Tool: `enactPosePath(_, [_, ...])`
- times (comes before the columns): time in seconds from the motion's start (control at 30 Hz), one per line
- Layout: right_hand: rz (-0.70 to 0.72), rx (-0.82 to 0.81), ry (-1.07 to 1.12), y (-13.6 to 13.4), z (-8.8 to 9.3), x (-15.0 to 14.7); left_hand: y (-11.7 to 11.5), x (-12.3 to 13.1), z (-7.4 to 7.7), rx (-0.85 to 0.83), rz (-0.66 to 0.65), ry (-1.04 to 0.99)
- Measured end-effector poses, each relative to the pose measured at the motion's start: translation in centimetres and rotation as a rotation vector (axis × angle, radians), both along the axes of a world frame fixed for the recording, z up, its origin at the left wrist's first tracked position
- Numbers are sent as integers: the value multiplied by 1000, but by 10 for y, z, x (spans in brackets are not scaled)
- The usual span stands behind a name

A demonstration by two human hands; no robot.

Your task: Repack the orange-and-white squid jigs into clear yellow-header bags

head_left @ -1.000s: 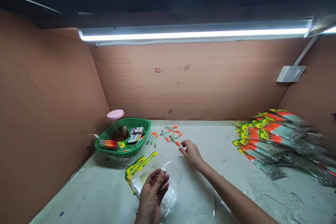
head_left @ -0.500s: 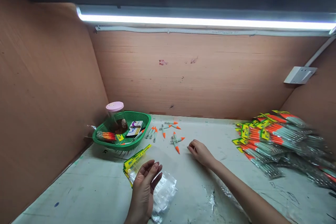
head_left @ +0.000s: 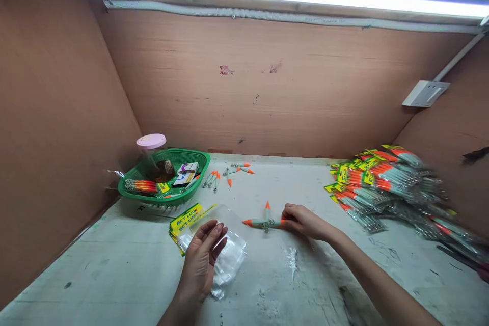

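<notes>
The right hand (head_left: 303, 220) is narrowed, its fingers curled down at the orange end of one of three slim, pale green lures with orange tips and metal wire hooks (head_left: 257, 223); whether it pinches that end or merely touches it, I cannot tell. The three lures lie on the pale, scuffed tabletop (head_left: 133, 270), between the two hands and nearer the right. Their hooked ends meet in a tangle, with one tip toward the back wall, one toward the left hand and one at the right fingers.

The left hand (head_left: 201, 257) is half curled, thumb close to the fingertips, above a stack of clear plastic bags with yellow "BCT LURE" headers (head_left: 188, 220). Whether it grips any film is unclear.

Half a second ago the right hand was just apart from the three lures, which were bunched closer to the other loose lures (head_left: 239, 169); now they are well clear of that group, nearer the person, and spread more like a cross. The left hand has stayed by the bags. The green plastic basket (head_left: 187, 155) and the heap of packed lures (head_left: 382, 183) keep their places on the tabletop, though the camera view has shifted.
</notes>
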State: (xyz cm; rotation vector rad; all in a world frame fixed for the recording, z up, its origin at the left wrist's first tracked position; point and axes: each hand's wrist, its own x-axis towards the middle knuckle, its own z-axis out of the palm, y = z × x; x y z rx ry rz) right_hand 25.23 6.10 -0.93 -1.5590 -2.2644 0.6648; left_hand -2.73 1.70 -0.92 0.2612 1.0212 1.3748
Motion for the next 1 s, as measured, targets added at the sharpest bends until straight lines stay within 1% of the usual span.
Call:
enactPosePath(0.07, [4,-19,51,-15,0,16,-2,3,0,-22,-30,9])
enactPosePath(0.13, [-12,-31,102,-25,-2,25,-3,5,-2,-36,-59,17])
enactPosePath(0.27, [-62,-58,199,-33,-9,34,-4,6,-4,-55,-74,25])
enactPosePath(0.43, [-217,-3,239,-28,-21,42,-3,8,-1,-76,-76,34])
enactPosePath(0.53, [-320,76,202,-34,-18,43,-3,9,0,-86,-79,38])
enactPosePath(0.6, [-343,120,177,-55,-9,42,-2,8,0,-91,-75,41])
enactPosePath(0.63, [-311,111,165,-70,-3,41,-1,8,0,-91,-73,42])
enactPosePath(0.67, [-258,77,156,-89,3,40,-1,8,0,-90,-74,45])
enactPosePath(0.7, [-163,8,148,-109,8,39,-1,8,0,-87,-79,47])
enactPosePath(0.73, [-11,-107,131,-129,11,37,-1,8,0,-85,-89,51])
enactPosePath(0.77, [50,-178,118,-148,11,34,-2,9,0,-86,-103,55])
enactPosePath(0.83, [78,-212,115,-179,5,28,-4,12,-1,-94,-144,63])
enactPosePath(0.9, [28,-123,146,-200,-9,21,-9,15,-4,-102,-192,68])
enactPosePath(1.0, [-47,28,196,-215,-28,11,-16,20,-8,-106,-252,74])
